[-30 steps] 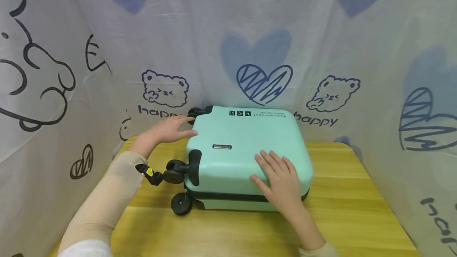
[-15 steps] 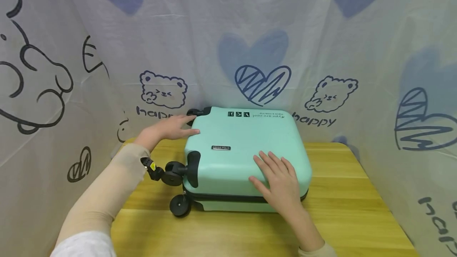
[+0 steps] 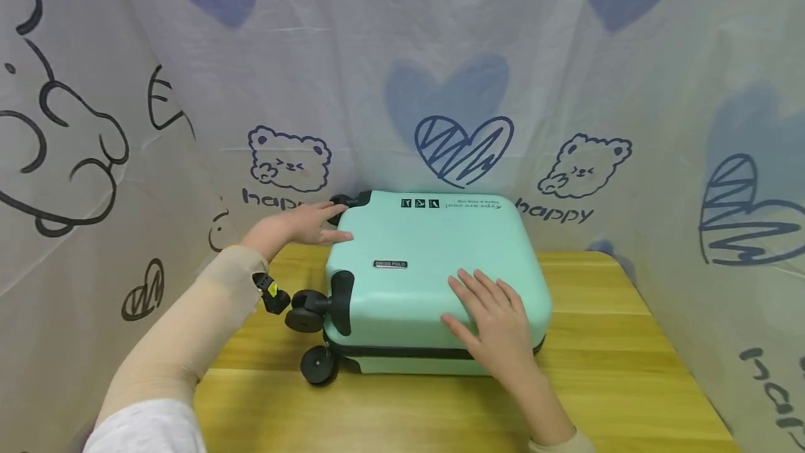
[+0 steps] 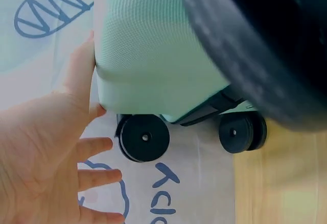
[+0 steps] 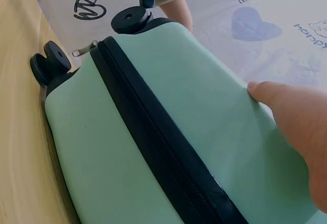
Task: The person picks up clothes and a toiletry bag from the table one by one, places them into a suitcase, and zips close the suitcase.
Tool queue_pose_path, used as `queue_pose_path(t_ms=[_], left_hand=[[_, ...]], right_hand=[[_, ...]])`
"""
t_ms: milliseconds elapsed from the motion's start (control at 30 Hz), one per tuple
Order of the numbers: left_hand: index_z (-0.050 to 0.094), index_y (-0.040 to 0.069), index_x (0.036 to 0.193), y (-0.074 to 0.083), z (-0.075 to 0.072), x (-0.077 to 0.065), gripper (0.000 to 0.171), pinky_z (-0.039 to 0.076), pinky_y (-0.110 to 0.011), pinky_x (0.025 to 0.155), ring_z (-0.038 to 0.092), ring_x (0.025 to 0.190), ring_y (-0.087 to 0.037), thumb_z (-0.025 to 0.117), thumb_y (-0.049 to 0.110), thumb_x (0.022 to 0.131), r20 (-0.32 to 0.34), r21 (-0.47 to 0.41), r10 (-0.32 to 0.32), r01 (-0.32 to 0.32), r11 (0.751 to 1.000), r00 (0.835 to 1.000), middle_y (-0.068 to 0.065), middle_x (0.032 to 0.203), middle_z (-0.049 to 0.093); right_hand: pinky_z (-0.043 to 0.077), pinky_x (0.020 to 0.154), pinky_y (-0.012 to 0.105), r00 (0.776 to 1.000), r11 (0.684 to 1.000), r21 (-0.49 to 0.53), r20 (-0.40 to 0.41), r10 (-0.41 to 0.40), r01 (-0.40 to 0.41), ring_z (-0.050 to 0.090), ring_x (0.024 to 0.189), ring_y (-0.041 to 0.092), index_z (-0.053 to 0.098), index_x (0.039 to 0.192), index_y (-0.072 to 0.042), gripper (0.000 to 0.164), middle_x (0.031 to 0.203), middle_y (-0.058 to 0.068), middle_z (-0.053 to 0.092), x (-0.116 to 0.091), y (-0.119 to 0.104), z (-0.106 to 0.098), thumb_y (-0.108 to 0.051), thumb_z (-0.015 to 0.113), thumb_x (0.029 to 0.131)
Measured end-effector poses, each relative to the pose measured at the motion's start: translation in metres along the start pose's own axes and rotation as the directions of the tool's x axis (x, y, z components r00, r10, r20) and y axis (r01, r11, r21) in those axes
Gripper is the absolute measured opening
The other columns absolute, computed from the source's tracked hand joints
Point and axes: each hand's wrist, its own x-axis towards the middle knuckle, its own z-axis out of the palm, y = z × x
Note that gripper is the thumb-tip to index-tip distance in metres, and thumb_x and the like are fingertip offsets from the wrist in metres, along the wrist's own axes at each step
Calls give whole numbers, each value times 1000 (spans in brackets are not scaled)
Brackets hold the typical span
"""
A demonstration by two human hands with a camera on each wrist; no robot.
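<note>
A mint-green hard-shell suitcase (image 3: 434, 243) lies flat on the wooden table, its zip side facing the person and its black wheels (image 3: 318, 365) pointing left. At the wheel end, my left hand (image 3: 302, 223) reaches over the far left edge with thumb and fingers extended. In the left wrist view that hand (image 4: 46, 142) has its thumb along the shell and its other fingers spread beside a wheel (image 4: 144, 138). My right hand (image 3: 497, 320) rests with fingers straight on the near right part of the lid. The right wrist view shows its thumb (image 5: 268, 92) on the shell and the black zip band (image 5: 153, 127).
White cloth (image 3: 352, 75) printed with hearts and bears hangs behind the suitcase and along both sides. Bare wooden table (image 3: 604, 341) shows to the right and in front. A small black device (image 3: 272, 293) is strapped at the left wrist.
My left wrist has shifted slightly to the right and away from the person, the fingers staying at the same edge. The right hand and the suitcase look nearly the same.
</note>
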Motion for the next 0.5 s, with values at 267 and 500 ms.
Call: queue_pose_path(t_ms=[267,500], left_hand=[[22,15,156,11,7,-23,88,23,-63,115,22,146,-46,44,69,91,-64,84,-47,52,995,997,-17,162,20],[29,7,153,21,24,-43,86,29,-59,115,31,143,-44,48,65,92,-165,56,-27,37,998,986,-20,158,29]], right_hand=[[31,113,47,997,997,33,-31,-68,69,48,135,23,54,139,-25,58,143,-2,56,0,14,0,-61,38,97],[31,111,47,988,987,79,-77,-137,143,51,132,24,57,137,-25,58,140,-2,59,-2,39,4,-61,32,99]])
